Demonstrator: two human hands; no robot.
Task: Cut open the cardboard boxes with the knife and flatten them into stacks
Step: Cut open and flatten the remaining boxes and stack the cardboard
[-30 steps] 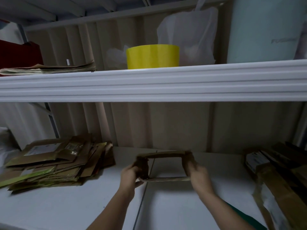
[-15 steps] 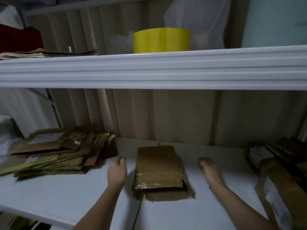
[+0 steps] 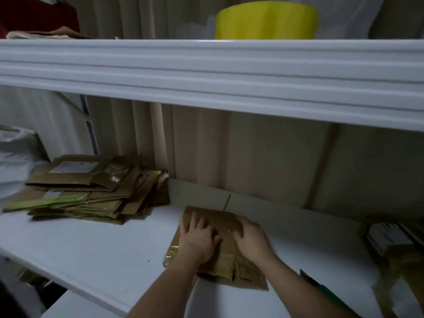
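Note:
A flattened brown cardboard box (image 3: 226, 262) with shiny tape lies on the white shelf (image 3: 96, 246) in front of me. My left hand (image 3: 198, 239) presses flat on its left half, fingers spread. My right hand (image 3: 251, 237) presses on its right half, fingers curled over the top. Neither hand grips anything. A stack of flattened cardboard boxes (image 3: 91, 191) sits to the left on the same shelf. No knife is clearly visible.
An upper white shelf edge (image 3: 206, 72) runs across above, with a yellow tape roll (image 3: 266, 20) on it. More cardboard boxes (image 3: 394, 244) stand at the right end. A green-edged object (image 3: 321, 288) lies by my right forearm. The corrugated wall is behind.
A second ago both hands held the box open and upright. It then lay collapsed on the shelf with my hands apart. Now both hands press down on it.

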